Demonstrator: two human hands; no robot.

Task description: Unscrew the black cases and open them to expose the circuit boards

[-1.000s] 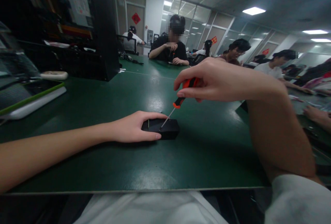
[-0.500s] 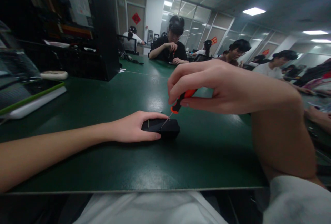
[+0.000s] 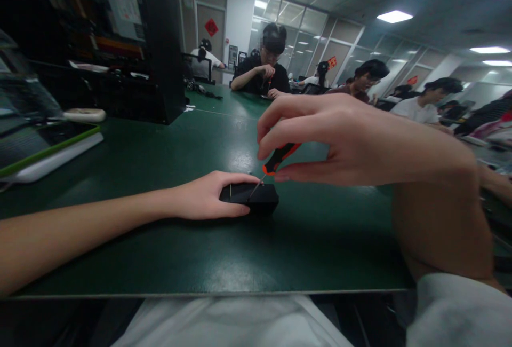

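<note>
A small black box lies flat on the green table. My left hand grips its left end, thumb along the near side and fingers over the far edge. My right hand holds a small screwdriver with an orange and black handle between thumb and fingertips. The thin metal shaft slants down and left, and its tip rests on the top of the box. A short pin stands upright on the box near my left fingers.
A tall black cabinet stands at the far left of the table. A flat device with a green and white edge lies at the left. Several other people sit at tables beyond, and another person's hand reaches in at the right.
My right hand has come lower and a little left with the screwdriver, so less of the shaft shows. My left hand and the box have stayed in place.
</note>
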